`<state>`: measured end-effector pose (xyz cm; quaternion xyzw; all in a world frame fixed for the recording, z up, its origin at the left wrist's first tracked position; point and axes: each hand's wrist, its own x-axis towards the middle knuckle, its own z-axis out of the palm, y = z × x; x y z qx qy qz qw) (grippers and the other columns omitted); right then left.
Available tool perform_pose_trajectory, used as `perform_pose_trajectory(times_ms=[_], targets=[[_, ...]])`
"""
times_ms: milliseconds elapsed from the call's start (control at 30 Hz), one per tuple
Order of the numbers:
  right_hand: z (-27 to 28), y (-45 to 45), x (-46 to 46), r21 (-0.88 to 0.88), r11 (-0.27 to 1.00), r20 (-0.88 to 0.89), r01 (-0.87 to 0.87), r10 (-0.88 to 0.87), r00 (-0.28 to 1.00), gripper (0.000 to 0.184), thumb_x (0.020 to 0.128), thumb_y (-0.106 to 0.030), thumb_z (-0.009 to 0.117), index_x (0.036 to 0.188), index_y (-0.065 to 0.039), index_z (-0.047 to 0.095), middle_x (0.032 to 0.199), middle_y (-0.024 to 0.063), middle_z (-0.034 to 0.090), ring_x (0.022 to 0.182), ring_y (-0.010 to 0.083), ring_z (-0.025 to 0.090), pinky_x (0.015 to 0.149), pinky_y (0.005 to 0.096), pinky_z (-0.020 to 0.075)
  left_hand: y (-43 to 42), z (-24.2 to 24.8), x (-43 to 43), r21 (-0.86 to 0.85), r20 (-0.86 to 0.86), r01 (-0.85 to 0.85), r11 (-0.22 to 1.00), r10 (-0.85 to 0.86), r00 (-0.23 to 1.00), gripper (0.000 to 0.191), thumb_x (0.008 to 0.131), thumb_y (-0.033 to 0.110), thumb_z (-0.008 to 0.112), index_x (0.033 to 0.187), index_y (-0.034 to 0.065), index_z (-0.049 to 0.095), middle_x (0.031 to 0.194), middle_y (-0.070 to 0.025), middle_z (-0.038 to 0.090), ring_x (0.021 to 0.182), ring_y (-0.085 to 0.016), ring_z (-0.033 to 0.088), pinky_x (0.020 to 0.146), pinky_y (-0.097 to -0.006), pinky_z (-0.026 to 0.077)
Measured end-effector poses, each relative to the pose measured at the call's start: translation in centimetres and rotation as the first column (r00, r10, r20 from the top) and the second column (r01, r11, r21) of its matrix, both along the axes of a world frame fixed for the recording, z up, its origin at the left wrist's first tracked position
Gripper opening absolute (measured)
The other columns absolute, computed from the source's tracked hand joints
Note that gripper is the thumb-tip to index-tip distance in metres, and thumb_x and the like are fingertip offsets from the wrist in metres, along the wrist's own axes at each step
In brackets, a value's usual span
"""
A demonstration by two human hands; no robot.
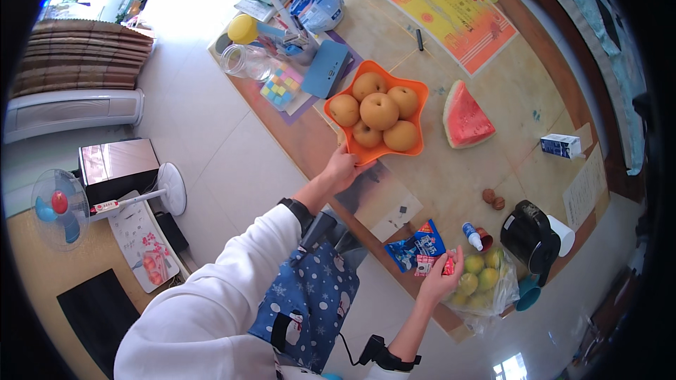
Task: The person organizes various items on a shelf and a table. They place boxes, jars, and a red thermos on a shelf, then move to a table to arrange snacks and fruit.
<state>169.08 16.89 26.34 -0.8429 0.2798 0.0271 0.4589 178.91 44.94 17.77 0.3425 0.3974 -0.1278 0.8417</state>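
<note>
My left hand point(342, 168) grips the lower corner of an orange star-shaped bowl point(372, 156), which holds several round brown-yellow pears point(378, 111). A cut wedge of watermelon point(468, 116) lies on the table to the right of the bowl. Lower right, my right hand point(442, 277) has its fingers curled around a small red wrapped packet point(449, 266). Beside that hand are a blue snack bag point(417, 247), a pink packet point(423, 265) and a clear plastic bag of green-yellow citrus fruits point(480, 278).
Around the table point(507, 169) are a black kettle point(529, 235), white cup point(562, 236), walnuts point(488, 196), small white-and-blue bottle point(471, 236), milk carton point(561, 145), black marker point(420, 40) and orange printed certificate point(449, 10). A glass jar point(246, 63) and blue box point(326, 69) stand upper left.
</note>
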Motion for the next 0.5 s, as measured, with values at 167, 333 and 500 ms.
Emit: perform_pose_trajectory(times_ms=[167, 333, 500], targets=[[-0.1, 0.1, -0.2, 0.059, 0.998, -0.040, 0.010, -0.008, 0.999, 0.038, 0.089, 0.001, 0.052, 0.127, 0.003, 0.046, 0.105, 0.0117, 0.058, 0.092, 0.0196, 0.057, 0.080, 0.0310, 0.0481, -3.2, 0.5, -2.3, -0.038, -0.031, -0.055, 0.998, 0.054, 0.998, 0.061, 0.084, -0.014, 0.032, 0.140, 0.0095, 0.026, 0.137, -0.0127, 0.038, 0.120, -0.030, 0.049, 0.091, -0.0370, 0.052], [-1.1, -0.3, -0.6, 0.030, 0.998, -0.021, -0.047, 0.047, 0.999, 0.038, 0.089, 0.000, 0.052, 0.127, 0.002, 0.047, 0.104, 0.0109, 0.058, 0.091, 0.0192, 0.057, 0.079, 0.0305, 0.0480, -6.9, 0.4, -6.1, -0.080, -0.053, -0.060, 0.995, 0.056, 0.997, 0.065, 0.082, -0.017, 0.032, 0.141, 0.0125, 0.029, 0.138, -0.0093, 0.038, 0.122, -0.028, 0.047, 0.092, -0.0378, 0.051], [-1.6, -0.2, -1.1, 0.069, 0.996, -0.011, -0.054, 0.055, 0.998, 0.037, 0.089, -0.001, 0.053, 0.126, 0.002, 0.047, 0.100, 0.0104, 0.059, 0.088, 0.0189, 0.057, 0.078, 0.0305, 0.0476, -10.2, 0.3, -8.4, -0.115, -0.131, 0.132, 0.985, -0.146, 0.981, 0.064, 0.086, -0.014, 0.032, 0.142, 0.0157, 0.029, 0.137, -0.0066, 0.039, 0.123, -0.024, 0.046, 0.095, -0.0360, 0.049]])
